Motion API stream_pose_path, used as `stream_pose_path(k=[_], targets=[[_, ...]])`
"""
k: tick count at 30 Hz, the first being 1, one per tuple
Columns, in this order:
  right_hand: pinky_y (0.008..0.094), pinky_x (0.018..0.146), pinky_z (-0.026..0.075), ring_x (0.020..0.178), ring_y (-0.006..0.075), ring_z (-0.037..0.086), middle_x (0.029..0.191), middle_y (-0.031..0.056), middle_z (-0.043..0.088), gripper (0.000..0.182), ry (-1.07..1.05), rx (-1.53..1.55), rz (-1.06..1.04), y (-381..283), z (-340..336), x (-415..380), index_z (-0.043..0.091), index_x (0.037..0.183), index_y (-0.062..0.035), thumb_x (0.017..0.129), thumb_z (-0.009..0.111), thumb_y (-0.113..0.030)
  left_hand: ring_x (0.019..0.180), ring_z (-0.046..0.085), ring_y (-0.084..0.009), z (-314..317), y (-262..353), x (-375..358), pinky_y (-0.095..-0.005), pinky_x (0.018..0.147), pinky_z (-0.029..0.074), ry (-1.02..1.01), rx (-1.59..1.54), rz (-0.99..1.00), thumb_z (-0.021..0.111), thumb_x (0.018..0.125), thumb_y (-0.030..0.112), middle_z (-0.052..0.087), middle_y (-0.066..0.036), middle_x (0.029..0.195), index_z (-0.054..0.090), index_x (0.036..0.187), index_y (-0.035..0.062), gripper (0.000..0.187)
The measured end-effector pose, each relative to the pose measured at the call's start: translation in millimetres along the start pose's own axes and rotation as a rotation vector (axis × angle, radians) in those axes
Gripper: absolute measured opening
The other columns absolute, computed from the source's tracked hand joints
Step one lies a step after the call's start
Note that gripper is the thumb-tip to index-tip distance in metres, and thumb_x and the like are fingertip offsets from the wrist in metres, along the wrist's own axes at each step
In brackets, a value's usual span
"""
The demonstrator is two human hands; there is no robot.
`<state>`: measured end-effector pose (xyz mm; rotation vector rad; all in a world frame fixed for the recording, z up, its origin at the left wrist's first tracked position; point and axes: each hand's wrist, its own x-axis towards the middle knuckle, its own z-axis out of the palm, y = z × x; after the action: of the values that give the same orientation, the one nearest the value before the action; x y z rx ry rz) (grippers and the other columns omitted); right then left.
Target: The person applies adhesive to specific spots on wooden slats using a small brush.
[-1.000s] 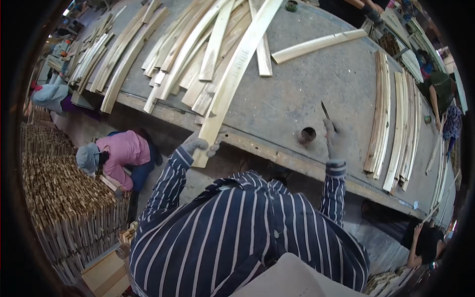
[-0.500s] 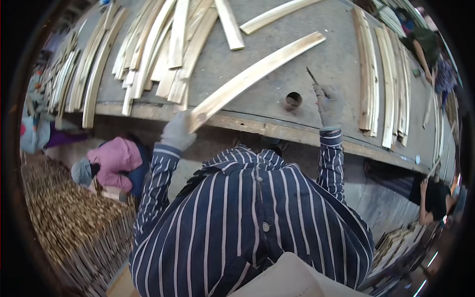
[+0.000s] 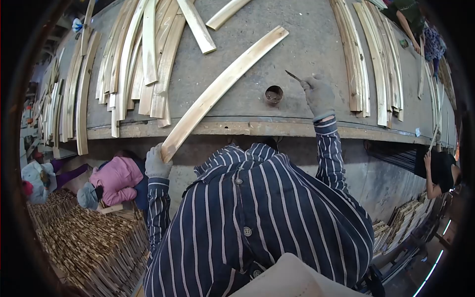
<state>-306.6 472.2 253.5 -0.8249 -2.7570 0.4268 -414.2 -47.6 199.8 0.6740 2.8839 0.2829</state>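
My left hand (image 3: 158, 162), in a grey glove, is closed around the near end of a long pale wooden slat (image 3: 225, 89). The slat slants away to the right over the table, its near end jutting past the front edge. My gloved right hand (image 3: 318, 96) grips a thin, dark, pointed tool (image 3: 293, 75) like a narrow knife, most of its handle hidden by the fingers. Its tip points left, just beyond a small round cup (image 3: 273, 95) with brownish matter inside. The cup stands on the table between the slat and my right hand.
Several wooden slats (image 3: 163, 74) lie on the grey table (image 3: 237, 111) at left, more slats (image 3: 378, 64) at right. A person in pink (image 3: 118, 178) bends beside stacked wood (image 3: 94, 232) at lower left. Other people are at the far left and right.
My left hand has drawn the slat towards me, so more of it overhangs the table edge. My right hand has turned, bringing the tool tip lower and nearer the cup. The view has shifted.
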Motion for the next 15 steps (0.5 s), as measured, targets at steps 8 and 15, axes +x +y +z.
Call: stream_pose_path(k=[8,15], targets=[[0.0405,0.068,0.047,0.081,0.0310,0.061,0.083,0.0104,0.063,0.015,-0.078,-0.077,-0.010,-10,-5,14,0.071,0.087,-0.0120,0.084,0.064,-0.025,0.093,0.059,-0.0329,14,-12,-10,-0.0396,0.082,0.050,-0.002,-0.293,0.028,0.071,0.060,0.013,0.061,-0.012,0.100,0.056,0.120,0.0082,0.062],[0.0423,0.073,0.050,0.087,0.0313,0.064,0.092,0.0095,0.068,0.018,-0.395,-0.037,-0.058,-19,-20,21,0.072,0.092,-0.0176,0.083,0.064,-0.030,0.087,0.057,-0.0336,-21,7,-3,-0.0428,0.076,0.048,0.117,-0.008,0.020,0.070,0.063,0.012,0.057,-0.011,0.092,0.054,0.124,0.0163,0.063]])
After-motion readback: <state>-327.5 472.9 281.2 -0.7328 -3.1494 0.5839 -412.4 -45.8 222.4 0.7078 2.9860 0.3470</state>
